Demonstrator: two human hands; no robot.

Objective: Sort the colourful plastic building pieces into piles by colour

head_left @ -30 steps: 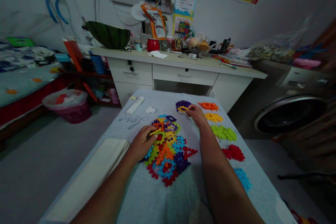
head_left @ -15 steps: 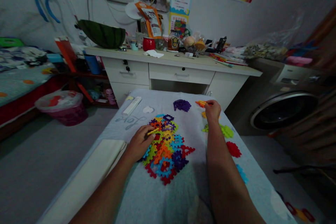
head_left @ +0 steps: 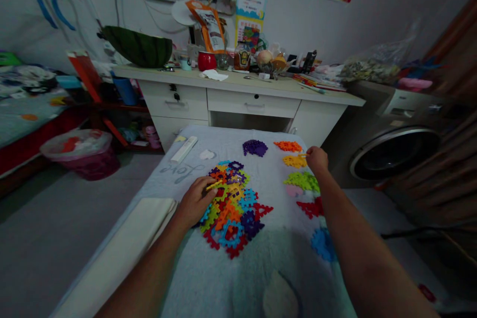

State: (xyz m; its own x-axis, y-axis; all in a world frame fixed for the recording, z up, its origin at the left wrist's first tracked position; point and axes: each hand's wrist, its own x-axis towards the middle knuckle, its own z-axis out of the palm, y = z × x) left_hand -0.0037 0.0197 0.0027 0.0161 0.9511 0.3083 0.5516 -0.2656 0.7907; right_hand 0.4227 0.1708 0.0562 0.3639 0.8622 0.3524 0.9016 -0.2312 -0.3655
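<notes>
- Closest in, the grey table cloth (head_left: 223, 283) is bare between the two forearms. A folded cream cloth (head_left: 122, 248) lies off to the left of the left hand.
- The blue pile (head_left: 322, 243) sits tight against the inside of the right forearm, well back from the right hand. The red pile (head_left: 311, 207) is the next one up the arm.
- The left hand (head_left: 196, 202) rests on the left edge of the mixed heap (head_left: 233, 208). Its fingers are curled in and pinch a thin yellow piece (head_left: 215, 185) at the tips.
- That heap spreads out to the right of the left hand, with every colour jumbled together. By the look of it, a good chunk of the sorting is left to do.
- The green pile (head_left: 303, 180) lies just behind the right hand, with a lone pink piece (head_left: 293, 191) touching its near edge.
- The right hand (head_left: 316, 159) is stretched out with its fingers bunched, right at the edge of the yellow pile (head_left: 294, 161). There might be a small yellow bit in its fingertips, but it's too tiny to tell.
- Just past that hand is the orange pile (head_left: 287, 146), and the purple pile (head_left: 255, 147) is further to its left.
- So six single-colour piles are already laid out, and each one is smaller than the heap.
- Way beyond both hands there's a cluttered desk (head_left: 253, 102) with a cut watermelon (head_left: 137, 47) on it.
</notes>
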